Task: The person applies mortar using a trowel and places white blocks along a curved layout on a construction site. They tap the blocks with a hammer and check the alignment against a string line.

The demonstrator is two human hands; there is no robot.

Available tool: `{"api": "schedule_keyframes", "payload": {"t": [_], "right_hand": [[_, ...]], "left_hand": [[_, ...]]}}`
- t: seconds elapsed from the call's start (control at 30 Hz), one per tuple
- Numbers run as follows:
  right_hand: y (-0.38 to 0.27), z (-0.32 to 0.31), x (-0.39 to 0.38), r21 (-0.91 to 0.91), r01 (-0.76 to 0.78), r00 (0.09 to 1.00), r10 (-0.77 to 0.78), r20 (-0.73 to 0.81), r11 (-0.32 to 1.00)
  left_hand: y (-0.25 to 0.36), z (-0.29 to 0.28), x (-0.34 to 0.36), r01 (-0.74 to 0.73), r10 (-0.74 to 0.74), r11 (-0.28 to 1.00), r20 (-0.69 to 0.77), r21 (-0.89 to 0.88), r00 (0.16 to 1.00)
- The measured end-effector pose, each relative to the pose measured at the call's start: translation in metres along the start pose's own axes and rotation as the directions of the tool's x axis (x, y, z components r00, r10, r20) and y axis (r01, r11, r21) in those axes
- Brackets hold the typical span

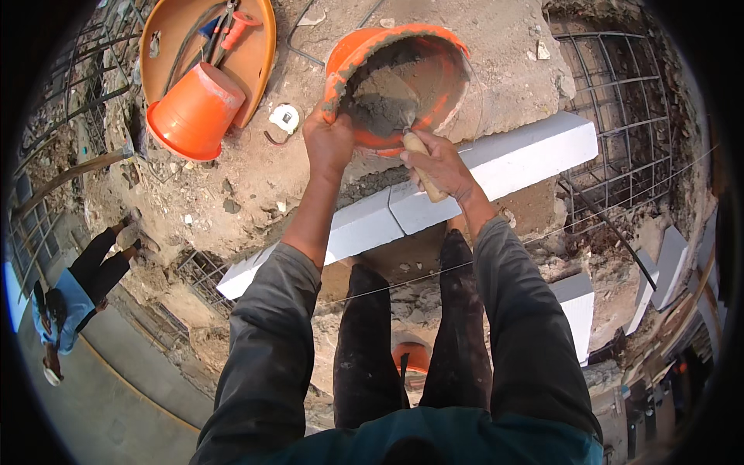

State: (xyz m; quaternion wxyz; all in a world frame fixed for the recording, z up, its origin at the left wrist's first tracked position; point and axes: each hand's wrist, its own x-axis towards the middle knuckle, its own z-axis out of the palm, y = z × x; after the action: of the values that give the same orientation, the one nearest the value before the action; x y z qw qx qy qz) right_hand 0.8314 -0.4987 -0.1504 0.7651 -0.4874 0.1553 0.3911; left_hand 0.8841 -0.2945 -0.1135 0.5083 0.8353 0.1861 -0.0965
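Observation:
An orange bucket (457, 93), tilted with its mouth toward me, holds grey wet mortar (372, 112). My left hand (328, 143) is closed on the bucket's near left rim. In my right hand (442, 165) is the wooden handle of a trowel (425, 170); its blade reaches into the bucket and lies against the mortar, partly coated with it. Just below the bucket runs a row of white blocks (496, 170), with a seam between two of them near my right hand.
At the upper left, an orange basin (267, 46) holds tools beside an upturned orange bucket (203, 105). A white tape measure (284, 118) lies nearby. Rebar mesh (616, 93) fills a pit at right. A taut string (403, 284) crosses before my legs. Another person (74, 298) is at far left.

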Motion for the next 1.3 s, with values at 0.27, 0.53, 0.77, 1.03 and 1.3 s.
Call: {"api": "schedule_keyframes", "payload": {"t": [0.27,0.53,0.77,1.03,1.3], "right_hand": [[0.024,0.067,0.012,0.355,0.193,0.979,-0.155,-0.131,0.915],[0.026,0.099,-0.096,0.401,0.47,0.87,-0.335,-0.362,0.787],[0.025,0.091,-0.127,0.218,0.587,0.563,-0.2,-0.802,0.78],[0.055,0.045,-0.049,0.235,0.544,0.368,0.023,-0.93,0.805],[0.078,0.088,0.035,-0.097,0.36,-0.017,-0.097,-0.995,0.928]], "left_hand": [[-0.009,-0.006,0.015,0.091,-0.075,0.978,0.093,-0.189,0.993],[-0.026,-0.027,0.068,0.323,-0.293,0.913,0.152,-0.249,0.944],[-0.026,-0.029,0.08,0.364,-0.348,0.91,0.115,-0.197,0.931],[-0.013,-0.028,0.073,0.313,-0.306,0.93,0.065,-0.194,0.95],[-0.011,-0.024,0.074,0.288,-0.284,0.932,0.05,-0.219,0.957]]}}
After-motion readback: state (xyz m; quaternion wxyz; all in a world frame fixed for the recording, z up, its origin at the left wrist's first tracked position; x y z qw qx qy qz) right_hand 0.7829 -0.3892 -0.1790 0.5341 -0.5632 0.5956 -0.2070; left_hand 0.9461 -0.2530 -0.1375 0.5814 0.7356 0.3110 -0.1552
